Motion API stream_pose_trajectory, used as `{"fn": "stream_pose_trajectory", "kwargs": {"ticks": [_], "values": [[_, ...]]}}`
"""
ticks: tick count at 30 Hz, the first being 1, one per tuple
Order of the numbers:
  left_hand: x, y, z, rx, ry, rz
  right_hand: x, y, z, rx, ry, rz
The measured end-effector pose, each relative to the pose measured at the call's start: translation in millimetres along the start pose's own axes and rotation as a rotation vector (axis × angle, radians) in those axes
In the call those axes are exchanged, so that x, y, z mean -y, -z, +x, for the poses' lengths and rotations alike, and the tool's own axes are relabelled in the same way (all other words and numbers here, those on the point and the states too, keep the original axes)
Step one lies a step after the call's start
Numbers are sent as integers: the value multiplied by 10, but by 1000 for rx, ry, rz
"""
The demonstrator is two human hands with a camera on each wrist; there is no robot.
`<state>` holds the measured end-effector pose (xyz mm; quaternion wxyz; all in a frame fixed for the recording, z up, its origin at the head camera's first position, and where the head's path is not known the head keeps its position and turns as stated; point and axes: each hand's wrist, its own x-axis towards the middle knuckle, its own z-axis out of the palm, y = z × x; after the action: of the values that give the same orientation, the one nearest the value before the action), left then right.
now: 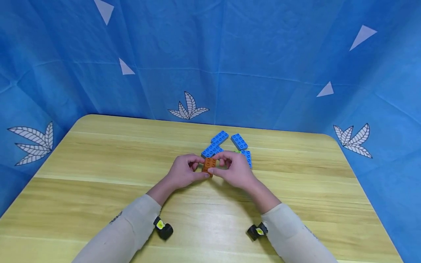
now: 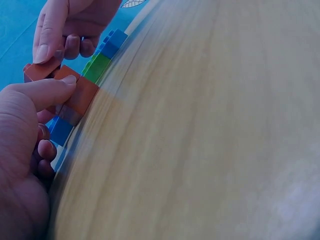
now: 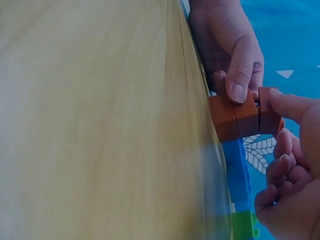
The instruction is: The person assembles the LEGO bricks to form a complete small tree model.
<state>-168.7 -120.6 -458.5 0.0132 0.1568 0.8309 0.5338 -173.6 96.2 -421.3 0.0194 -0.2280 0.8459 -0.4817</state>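
In the head view, both hands meet at a small stack of orange-brown toy building bricks [image 1: 209,163] near the middle of the table. My left hand [image 1: 184,171] pinches the lower part, its thumb lying across a lower brick [image 3: 247,117] in the right wrist view. The top brick [image 3: 270,111] is pinched between thumb and fingers of my right hand [image 1: 237,171]. A narrow gap with studs showing separates that top brick from the one under it, and it looks slightly tilted. Fingers partly hide the stack.
Several blue bricks [image 1: 239,141] lie just beyond the hands on the wooden table [image 1: 115,157]. A green brick [image 3: 243,225] is among them, mostly hidden by the right hand in the head view. A blue curtain [image 1: 263,54] hangs behind the table.
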Motion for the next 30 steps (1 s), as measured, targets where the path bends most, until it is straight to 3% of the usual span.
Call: {"fn": "stream_pose_trajectory", "kwargs": {"ticks": [14,30], "values": [[-8,-5,7,1,10,15,-26,-31,-15,20,-14,71],[-48,1,2,3,26,9,-37,-86,-36,-38,26,70]]}}
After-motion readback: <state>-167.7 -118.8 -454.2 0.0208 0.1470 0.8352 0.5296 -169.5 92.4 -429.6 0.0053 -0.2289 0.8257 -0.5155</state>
